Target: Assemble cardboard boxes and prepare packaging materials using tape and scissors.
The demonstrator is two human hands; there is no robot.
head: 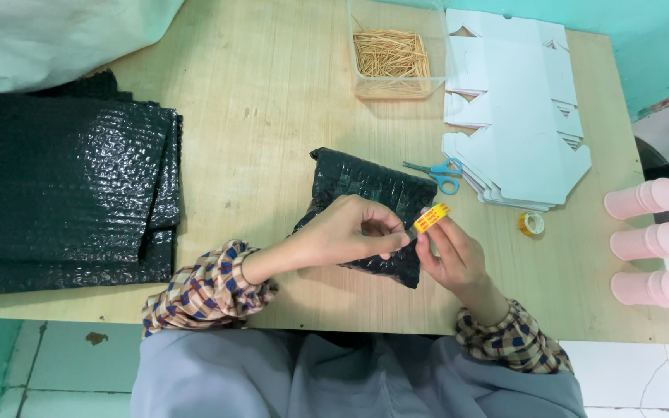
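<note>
Near the front edge of the bench (pixel 272 116), both hands work over a black bubble-wrap parcel (pixel 365 186). The right hand (pixel 454 259) pinches a small tape roll (pixel 432 217) between thumb and fingers, holding it just above the parcel's right end. The left hand (pixel 346 232) rests on the parcel, its fingertips pressed together at the roll, apparently picking at the tape's free end (too small to be sure).

The likeliest trouble is the tape itself: a thin strip could fold onto itself or stick to a finger before it reaches the wrap. With both hands busy at the roll, little seems to press the fold shut, so the wrap could spring open. The scissors (pixel 437 171) lie behind the parcel, so cutting would need a freed hand. The pink bottles (pixel 648 241) lie at the right edge, where a nudge could roll them off.
</note>
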